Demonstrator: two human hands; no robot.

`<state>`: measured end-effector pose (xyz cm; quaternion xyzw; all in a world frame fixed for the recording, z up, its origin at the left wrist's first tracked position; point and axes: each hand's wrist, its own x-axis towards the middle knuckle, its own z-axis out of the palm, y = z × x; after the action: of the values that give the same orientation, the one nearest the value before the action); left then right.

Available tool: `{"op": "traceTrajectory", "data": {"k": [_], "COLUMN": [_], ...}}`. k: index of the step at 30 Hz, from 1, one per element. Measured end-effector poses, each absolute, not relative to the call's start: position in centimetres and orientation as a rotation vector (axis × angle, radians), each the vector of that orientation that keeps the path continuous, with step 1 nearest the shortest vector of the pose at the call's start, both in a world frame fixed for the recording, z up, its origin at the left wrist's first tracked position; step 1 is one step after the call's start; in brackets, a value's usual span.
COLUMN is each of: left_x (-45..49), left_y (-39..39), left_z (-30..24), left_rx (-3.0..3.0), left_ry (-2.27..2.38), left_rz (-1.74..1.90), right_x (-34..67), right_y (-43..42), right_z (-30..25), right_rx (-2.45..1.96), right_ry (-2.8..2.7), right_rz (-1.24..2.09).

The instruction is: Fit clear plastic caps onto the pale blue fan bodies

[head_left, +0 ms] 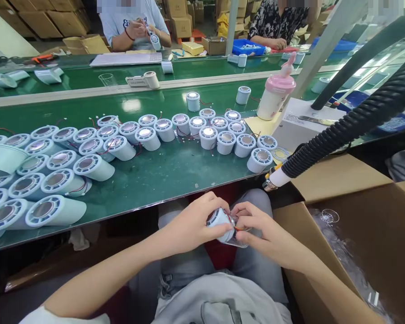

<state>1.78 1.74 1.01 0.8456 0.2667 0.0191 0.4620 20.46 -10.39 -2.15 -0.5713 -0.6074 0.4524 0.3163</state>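
Above my lap, my left hand is wrapped round a pale blue cylindrical housing, tilted, with thin red wires at its right end. A clear plastic piece shows just beneath and to the right of the housing. My right hand is closed in a pinch at the wires by that end; its fingertips partly cover them. Similar pale blue housings with round metallic discs stand on the green table ahead, several with red wires trailing.
A black corrugated hose with a white nozzle crosses on the right, over an open cardboard box holding clear plastic. A pink-topped bottle stands near a white box. Across the belt, two people sit, one holding a blue device.
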Motion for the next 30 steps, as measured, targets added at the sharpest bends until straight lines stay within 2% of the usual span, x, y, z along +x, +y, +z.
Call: {"op": "traceTrajectory", "data": {"k": [5, 13, 16, 19, 22, 30], "left_x": [1.4, 1.6, 1.5, 1.3, 1.1, 0.7], "left_y": [1.5, 1.1, 0.7, 0.5, 0.5, 0.8], "left_z": [-2.0, -3.4, -3.2, -3.2, -3.0, -1.5], "left_rx": [2.021, 1.686, 1.402, 1.206, 1.173, 1.406], "left_ry": [0.573, 0.429, 0.496, 0.535, 0.511, 0.455], "left_rz": [0.277, 0.187, 0.17, 0.154, 0.101, 0.146], "right_x": [19.9, 20.8, 21.0, 21.1, 21.1, 21.0], "right_y": [-10.6, -10.3, -10.7, -11.5, -12.3, -12.3], "right_z": [-2.1, -2.9, -2.9, -3.0, -3.3, -2.9], "right_rx": [-1.584, -1.406, -1.35, -1.428, -1.463, -1.387], "right_ry": [-1.327, -0.86, -1.021, -1.424, -1.572, -1.282], "right_rz": [1.003, 1.164, 1.137, 0.888, 0.71, 1.053]}}
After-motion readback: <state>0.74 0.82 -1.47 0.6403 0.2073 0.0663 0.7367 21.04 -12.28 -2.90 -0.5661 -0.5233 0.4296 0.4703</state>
